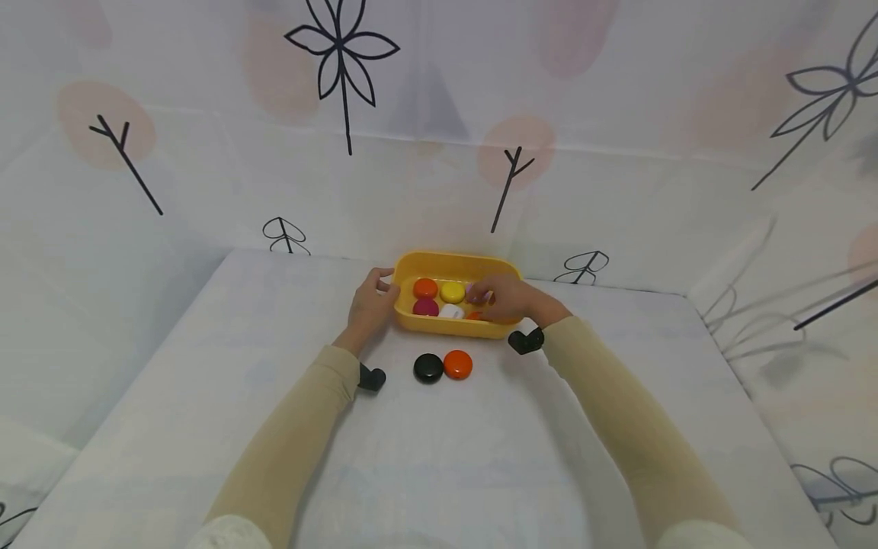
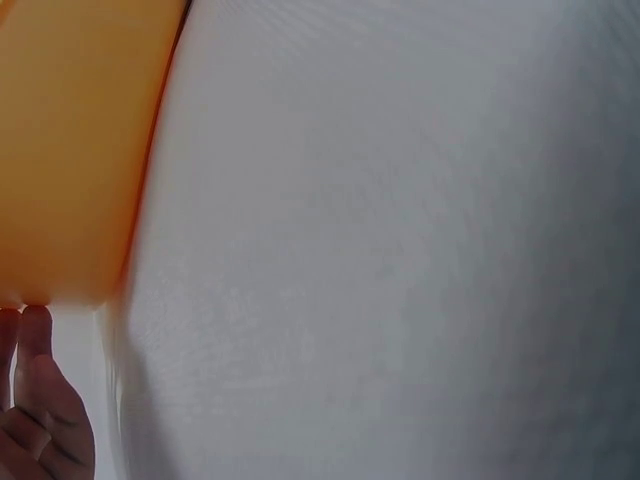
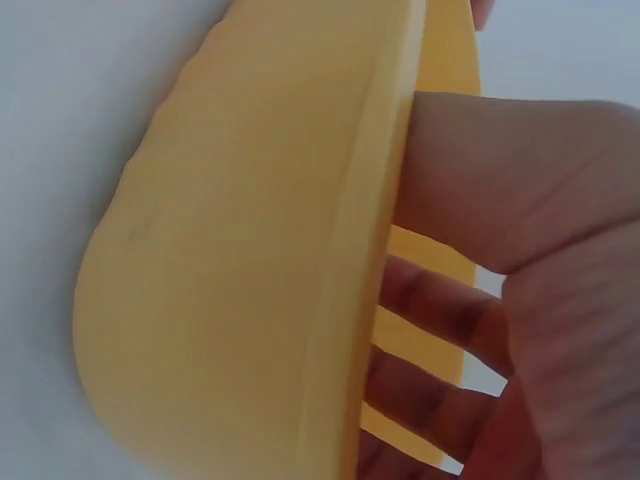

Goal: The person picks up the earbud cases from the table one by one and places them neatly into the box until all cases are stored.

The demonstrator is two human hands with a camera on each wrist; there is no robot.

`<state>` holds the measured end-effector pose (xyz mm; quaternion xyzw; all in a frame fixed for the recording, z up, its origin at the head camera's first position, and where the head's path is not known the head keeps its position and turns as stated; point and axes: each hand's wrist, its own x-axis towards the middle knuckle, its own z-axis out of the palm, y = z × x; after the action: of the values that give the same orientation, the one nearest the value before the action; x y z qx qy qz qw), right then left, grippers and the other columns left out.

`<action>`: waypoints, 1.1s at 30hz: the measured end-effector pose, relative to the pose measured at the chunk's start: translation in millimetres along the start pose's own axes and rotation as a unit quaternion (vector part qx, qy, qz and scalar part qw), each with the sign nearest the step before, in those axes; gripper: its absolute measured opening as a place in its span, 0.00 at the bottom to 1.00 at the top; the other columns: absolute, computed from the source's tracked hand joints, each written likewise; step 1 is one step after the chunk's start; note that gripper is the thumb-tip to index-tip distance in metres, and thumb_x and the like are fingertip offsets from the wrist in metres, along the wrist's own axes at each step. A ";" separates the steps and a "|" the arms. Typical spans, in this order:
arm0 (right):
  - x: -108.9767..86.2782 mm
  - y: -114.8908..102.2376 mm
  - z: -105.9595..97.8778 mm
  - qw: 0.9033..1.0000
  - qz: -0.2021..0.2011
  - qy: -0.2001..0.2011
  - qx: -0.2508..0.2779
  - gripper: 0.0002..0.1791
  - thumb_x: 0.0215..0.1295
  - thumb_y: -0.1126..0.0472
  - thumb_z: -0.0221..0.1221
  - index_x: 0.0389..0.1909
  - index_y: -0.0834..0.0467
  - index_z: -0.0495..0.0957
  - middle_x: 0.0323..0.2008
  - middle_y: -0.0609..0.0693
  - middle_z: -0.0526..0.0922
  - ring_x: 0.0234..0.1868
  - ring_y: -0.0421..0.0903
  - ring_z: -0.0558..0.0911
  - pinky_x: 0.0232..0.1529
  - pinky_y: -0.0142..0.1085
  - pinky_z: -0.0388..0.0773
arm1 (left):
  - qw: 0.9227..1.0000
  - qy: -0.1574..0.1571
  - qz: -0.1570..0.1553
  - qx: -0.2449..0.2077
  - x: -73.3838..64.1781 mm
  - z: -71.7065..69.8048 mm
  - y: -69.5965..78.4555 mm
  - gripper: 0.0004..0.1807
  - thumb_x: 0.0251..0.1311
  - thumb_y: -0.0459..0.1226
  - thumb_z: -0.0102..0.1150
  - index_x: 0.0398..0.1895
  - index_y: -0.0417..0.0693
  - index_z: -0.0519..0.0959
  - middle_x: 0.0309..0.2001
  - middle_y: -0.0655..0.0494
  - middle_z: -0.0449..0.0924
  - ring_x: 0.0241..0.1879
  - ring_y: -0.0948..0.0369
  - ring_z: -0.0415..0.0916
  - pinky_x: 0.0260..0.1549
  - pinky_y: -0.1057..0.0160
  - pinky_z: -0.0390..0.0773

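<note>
Head view shows a yellow tray point(image 1: 453, 329) standing at the far side of a white-covered table point(image 1: 439, 465), close to a pale backdrop point(image 1: 418, 191) printed with dark plant outlines. The left hand point(image 1: 370, 309) is at the tray's left end, its fingers touching the outside of the wall rather than curling round it; left wrist view shows fingertips against that same end. The right hand point(image 1: 511, 296) reaches over the right part of the tray, fingers bent down inside — right wrist view has the thumb passing over the rim and the other fingers spread behind the wall, but their tips are hidden, so I cannot tell whether they grasp anything. Inside the tray, toward its left, lie a red-orange piece point(image 1: 425, 288) and, just beside it, a yellow piece point(image 1: 453, 291); nearer the front wall are a magenta piece point(image 1: 425, 306) and a white piece point(image 1: 451, 311). A lilac piece point(image 1: 469, 290) and an orange piece point(image 1: 475, 315) show partly beside and below the right hand's fingers. In front of the tray, on the table, a round black piece point(image 1: 428, 368) and a glossy orange-red piece point(image 1: 458, 364) lie side by side — seemingly touching. Both forearms wear beige sleeves point(image 1: 613, 404), with a dark attachment point(image 1: 526, 341) at each wrist.
</note>
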<state>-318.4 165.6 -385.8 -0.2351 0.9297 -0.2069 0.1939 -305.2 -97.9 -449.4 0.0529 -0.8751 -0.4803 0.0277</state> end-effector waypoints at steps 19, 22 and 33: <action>14.4 8.1 11.8 0.998 0.049 -0.029 -0.009 0.15 0.50 0.63 0.58 0.37 0.42 0.78 0.40 0.44 0.75 0.44 0.46 0.70 0.45 0.36 0.71 | 1.000 0.004 -0.004 0.004 0.3 1.5 -0.8 0.22 0.53 0.49 0.45 0.54 0.66 0.64 0.40 0.58 0.70 0.33 0.58 0.69 0.29 0.65 0.73; 16.0 9.1 13.4 0.998 0.054 -0.029 -0.004 0.13 0.50 0.62 0.59 0.37 0.42 0.78 0.40 0.45 0.75 0.44 0.46 0.69 0.44 0.36 0.71 | 1.000 0.003 -0.002 0.004 1.1 1.9 -1.4 0.22 0.53 0.49 0.45 0.54 0.66 0.64 0.40 0.58 0.70 0.32 0.58 0.68 0.29 0.65 0.73; 18.0 9.3 16.8 0.996 0.077 -0.038 0.003 0.16 0.49 0.67 0.56 0.32 0.40 0.78 0.37 0.47 0.74 0.41 0.47 0.69 0.37 0.33 0.72 | 1.000 0.005 -0.002 -0.005 1.8 2.5 -2.7 0.22 0.53 0.50 0.44 0.54 0.67 0.64 0.39 0.60 0.70 0.32 0.59 0.69 0.28 0.65 0.74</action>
<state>-328.7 158.9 -409.0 -0.1696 0.9365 -0.1851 0.2448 -307.1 -97.4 -453.0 0.0575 -0.8725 -0.4843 0.0314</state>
